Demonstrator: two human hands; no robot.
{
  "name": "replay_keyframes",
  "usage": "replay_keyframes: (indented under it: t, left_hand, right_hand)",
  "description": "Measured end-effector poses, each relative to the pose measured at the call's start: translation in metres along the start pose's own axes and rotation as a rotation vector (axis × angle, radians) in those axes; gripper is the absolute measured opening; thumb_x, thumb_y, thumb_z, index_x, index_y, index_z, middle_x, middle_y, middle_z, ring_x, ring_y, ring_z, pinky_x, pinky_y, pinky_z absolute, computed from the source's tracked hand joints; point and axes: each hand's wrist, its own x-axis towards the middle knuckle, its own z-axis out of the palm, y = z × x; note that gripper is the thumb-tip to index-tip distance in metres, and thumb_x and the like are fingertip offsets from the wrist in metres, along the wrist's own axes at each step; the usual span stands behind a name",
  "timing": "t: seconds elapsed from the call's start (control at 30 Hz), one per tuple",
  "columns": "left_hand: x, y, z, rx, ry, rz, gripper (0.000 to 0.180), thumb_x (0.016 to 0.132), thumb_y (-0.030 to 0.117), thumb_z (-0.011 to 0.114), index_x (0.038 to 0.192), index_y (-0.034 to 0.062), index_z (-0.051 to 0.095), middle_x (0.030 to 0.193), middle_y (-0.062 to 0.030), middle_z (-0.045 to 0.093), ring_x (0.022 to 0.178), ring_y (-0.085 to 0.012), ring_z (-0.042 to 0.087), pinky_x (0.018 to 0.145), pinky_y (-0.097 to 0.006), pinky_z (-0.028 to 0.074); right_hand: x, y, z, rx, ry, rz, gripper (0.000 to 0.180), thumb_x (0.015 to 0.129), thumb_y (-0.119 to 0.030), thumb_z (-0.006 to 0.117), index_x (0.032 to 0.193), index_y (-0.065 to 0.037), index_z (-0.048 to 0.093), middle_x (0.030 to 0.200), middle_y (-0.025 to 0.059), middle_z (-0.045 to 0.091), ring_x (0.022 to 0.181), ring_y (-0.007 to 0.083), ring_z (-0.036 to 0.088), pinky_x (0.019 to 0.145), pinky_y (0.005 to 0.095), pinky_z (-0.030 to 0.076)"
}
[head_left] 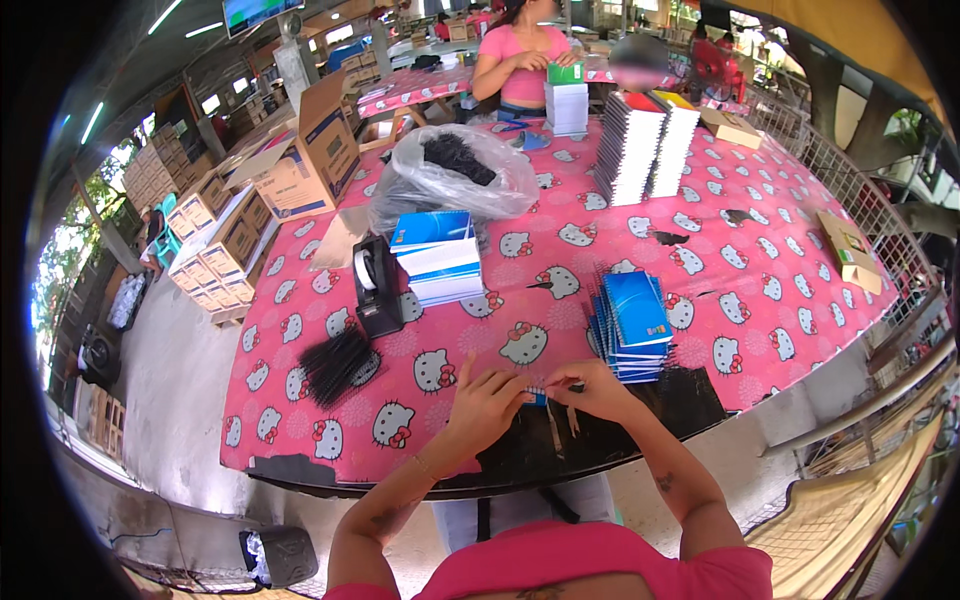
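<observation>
Two bare hands meet at the table's near edge, over a small blue piece [537, 397] with a pale rim, mostly hidden by the fingers. The left hand [488, 405] lies spread with its fingertips against it; whether that grip truly grasps it, I cannot tell. The right hand [597, 388] has thumb and fingers drawn together at the piece's right side, but anything thin in that grip is too small to make out. Beneath them, the smooth pink cat-print cover of the table [560, 322] gives way to a dark, ragged-edged patch [695, 398].

Beyond the right hand stands an uneven stack of glossy blue notebooks [638, 305] with coiled spines. Farther left are a second blue stack [437, 258], layered with white page edges, a blocky black tape dispenser [378, 295] and a bristly bundle of thin black coils [337, 367]. Behind sits a crumpled, see-through plastic bag [405, 190] with a tangled black mass [458, 158] inside, beside an open, stiff cardboard box [310, 168].
</observation>
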Motion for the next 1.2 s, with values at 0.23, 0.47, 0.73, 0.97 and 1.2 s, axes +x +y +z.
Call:
replay_keyframes:
  t: [0.23,0.47,0.73,0.97,1.2]
  left_hand:
    - [0.004,0.003,-0.014,-0.052,-0.064,-0.008,0.023,0.084,0.019,0.074,0.103,0.0090,0.066,0.092,-0.0082,0.066,0.086,-0.0297,0.063,0.084,-0.046,0.048]
    - [0.020,0.015,-0.032,-0.067,-0.093,-0.176,0.023,0.088,0.010,0.068,0.110,0.0042,0.064,0.094,-0.0139,0.068,0.084,-0.0340,0.067,0.068,-0.042,0.055]
    - [0.104,0.058,-0.059,-0.571,0.243,-0.022,0.029,0.095,0.007,0.064,0.122,-0.0015,0.063,0.108,-0.0163,0.068,0.097,-0.0256,0.071,0.081,-0.032,0.054]
    - [0.108,0.010,0.079,-0.510,0.190,-0.238,0.042,0.097,0.028,0.064,0.130,0.0033,0.058,0.124,-0.0176,0.060,0.114,-0.0306,0.062,0.087,-0.038,0.052]
    - [0.144,0.034,0.095,-1.291,-0.247,-0.996,0.077,0.090,0.065,0.061,0.132,0.0008,0.055,0.134,-0.0174,0.057,0.128,-0.0289,0.052,0.105,-0.046,0.042]
  right_hand:
    - [0.009,0.003,0.016,-0.225,0.122,-0.274,0.020,0.076,-0.009,0.075,0.088,-0.002,0.061,0.078,0.0139,0.063,0.073,0.0316,0.064,0.064,0.0404,0.051]
    - [0.003,-0.024,0.032,-0.223,0.461,-0.057,0.026,0.083,-0.011,0.073,0.104,-0.005,0.059,0.091,0.0122,0.062,0.091,0.0294,0.064,0.068,0.0394,0.051]
    - [-0.010,-0.073,-0.052,0.390,0.682,0.052,0.048,0.093,-0.011,0.069,0.136,-0.001,0.049,0.120,0.0086,0.061,0.110,0.0142,0.057,0.090,0.0311,0.051]
    - [-0.031,0.020,-0.127,-0.105,0.583,0.540,0.091,0.082,-0.044,0.078,0.153,-0.008,0.033,0.151,0.0236,0.032,0.143,0.0364,0.030,0.114,0.0476,0.033]
    - [-0.048,0.049,-0.164,0.715,0.258,0.753,0.098,0.086,-0.063,0.067,0.157,-0.013,0.022,0.154,0.0153,0.037,0.136,0.0335,0.044,0.113,0.0525,0.034]
